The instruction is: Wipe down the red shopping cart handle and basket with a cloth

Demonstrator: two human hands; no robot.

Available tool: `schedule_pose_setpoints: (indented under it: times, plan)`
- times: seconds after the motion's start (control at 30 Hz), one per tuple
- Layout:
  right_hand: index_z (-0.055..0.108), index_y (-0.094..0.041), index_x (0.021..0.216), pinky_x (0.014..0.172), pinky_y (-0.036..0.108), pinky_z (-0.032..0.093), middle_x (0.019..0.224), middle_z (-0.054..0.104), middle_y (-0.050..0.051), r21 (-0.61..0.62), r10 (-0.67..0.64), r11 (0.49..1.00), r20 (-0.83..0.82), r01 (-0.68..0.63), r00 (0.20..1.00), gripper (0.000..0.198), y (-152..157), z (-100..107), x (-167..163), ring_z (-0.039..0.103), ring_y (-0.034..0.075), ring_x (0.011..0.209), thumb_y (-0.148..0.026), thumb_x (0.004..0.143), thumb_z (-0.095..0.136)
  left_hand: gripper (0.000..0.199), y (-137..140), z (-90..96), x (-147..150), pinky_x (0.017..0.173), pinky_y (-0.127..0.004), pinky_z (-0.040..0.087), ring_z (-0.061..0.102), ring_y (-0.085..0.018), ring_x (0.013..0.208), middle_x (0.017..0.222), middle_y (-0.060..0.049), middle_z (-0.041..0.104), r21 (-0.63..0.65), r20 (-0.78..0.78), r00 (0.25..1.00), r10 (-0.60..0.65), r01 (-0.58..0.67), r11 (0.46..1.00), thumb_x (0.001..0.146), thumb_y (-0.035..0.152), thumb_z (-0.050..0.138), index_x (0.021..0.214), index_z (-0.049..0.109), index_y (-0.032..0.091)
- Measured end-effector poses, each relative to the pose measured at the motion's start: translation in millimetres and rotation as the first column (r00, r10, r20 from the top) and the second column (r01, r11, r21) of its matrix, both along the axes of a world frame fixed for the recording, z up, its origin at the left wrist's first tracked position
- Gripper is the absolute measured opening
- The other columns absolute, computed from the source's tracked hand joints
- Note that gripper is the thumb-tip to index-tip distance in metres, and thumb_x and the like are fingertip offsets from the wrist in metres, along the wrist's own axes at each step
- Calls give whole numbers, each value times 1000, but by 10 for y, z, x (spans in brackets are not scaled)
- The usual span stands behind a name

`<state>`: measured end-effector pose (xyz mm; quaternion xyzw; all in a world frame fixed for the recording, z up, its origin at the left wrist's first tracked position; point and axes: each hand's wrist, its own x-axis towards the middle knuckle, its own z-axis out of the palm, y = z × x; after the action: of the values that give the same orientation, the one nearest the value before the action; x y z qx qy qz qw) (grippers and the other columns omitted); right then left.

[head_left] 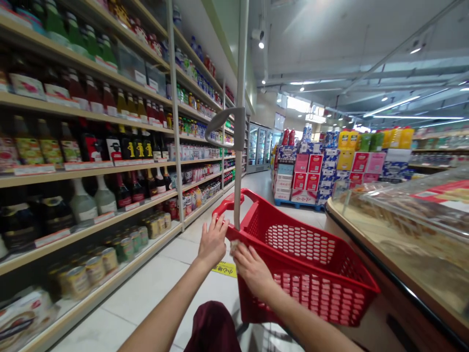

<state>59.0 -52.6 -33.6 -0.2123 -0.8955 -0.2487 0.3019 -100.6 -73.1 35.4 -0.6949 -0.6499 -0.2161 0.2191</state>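
Note:
A red shopping basket (293,264) with perforated walls stands on the floor in front of me, no goods visible in it. Its long grey pole (238,181) rises from the near corner, with a looped grey grip (224,129) partway up. My left hand (212,244) is closed over the basket's red folding handle at the near left corner, thumb side hidden. Just right of it, my right hand (252,269) presses a small, pale crumpled wipe (234,247) against the basket's near rim. Its fingers are bent over the wipe, which is mostly covered.
Tall shelves (88,166) of bottles and cans line the left side. A glass-topped display counter (395,234) runs close along the right. Stacked boxes and bottles on a blue pallet (298,204) stand ahead. A yellow floor sign (225,269) lies beneath my hands.

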Motion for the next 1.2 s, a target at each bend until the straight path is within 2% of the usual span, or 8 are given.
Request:
schedule_pose_setpoints:
  times: [0.1, 0.27, 0.5, 0.63, 0.73, 0.9, 1.1, 1.2]
  plan:
    - [48, -18, 119, 96, 36, 37, 119, 54, 5, -40, -8, 999, -25, 7, 1000, 35, -123, -186, 74, 42, 19, 117, -19, 85, 42, 65, 9, -20, 0, 103, -50, 18, 14, -24, 131, 139, -6, 29, 19, -17, 1000, -2, 2, 1000, 61, 5, 38, 125, 38, 18]
    - [46, -17, 122, 102, 42, 26, 130, 44, 6, 2, -100, 995, -264, 104, 959, 37, -50, 237, 101, 25, 21, 127, -15, 86, 38, 63, 19, -27, 49, 102, -53, 18, 15, -25, 131, 139, -7, 29, 36, -26, 999, 43, -42, 998, 62, 7, 39, 125, 39, 17]
    - [54, -20, 114, 100, 33, 31, 113, 59, 2, 55, -85, 994, -112, 91, 990, 30, -119, -470, 388, 44, 16, 114, -21, 85, 43, 61, -23, -5, 66, 101, -53, 18, 21, -25, 129, 137, -9, 34, 64, -89, 995, 44, -38, 997, 63, 7, 38, 124, 40, 15]
    - [45, -18, 123, 102, 39, 27, 130, 45, 4, -10, -181, 983, -242, 184, 953, 40, -181, -248, 500, 29, 20, 125, -13, 85, 37, 61, -97, -47, 331, 105, -49, 13, 22, -22, 129, 138, -11, 30, 113, -144, 988, -51, 68, 991, 69, 10, 37, 129, 32, 11]
    - [43, -17, 124, 102, 41, 25, 131, 43, 6, -37, -229, 973, -270, 227, 935, 42, -105, -159, 565, 26, 21, 127, -10, 84, 36, 57, -81, -116, 600, 106, -46, 11, 22, -21, 129, 138, -9, 31, 45, -193, 967, -164, 176, 983, 72, 14, 37, 128, 34, 13]
    - [52, -19, 115, 97, 33, 34, 114, 58, 4, -34, -174, 985, -148, 171, 974, 34, -145, -595, 778, 43, 17, 116, -14, 83, 41, 54, 10, -216, 775, 105, -48, 14, 26, -23, 127, 134, -12, 37, -85, -205, 967, -151, 136, 987, 72, 17, 36, 126, 38, 9]
    - [46, -17, 122, 100, 41, 28, 129, 45, 6, -59, -280, 959, -339, 276, 898, 42, -129, -279, 1023, 27, 20, 126, -8, 83, 35, 56, 5, -205, 860, 106, -47, 9, 23, -23, 128, 135, -13, 34, -122, -215, 969, -121, 97, 988, 71, 16, 36, 126, 36, 7]
    - [50, -17, 119, 98, 36, 32, 122, 52, 5, -39, -275, 960, -294, 276, 915, 40, -109, -418, 1171, 37, 19, 121, -8, 82, 36, 57, 7, -238, 998, 106, -47, 8, 23, -21, 128, 136, -12, 34, -195, -213, 956, -203, 162, 967, 70, 18, 37, 126, 37, 8]
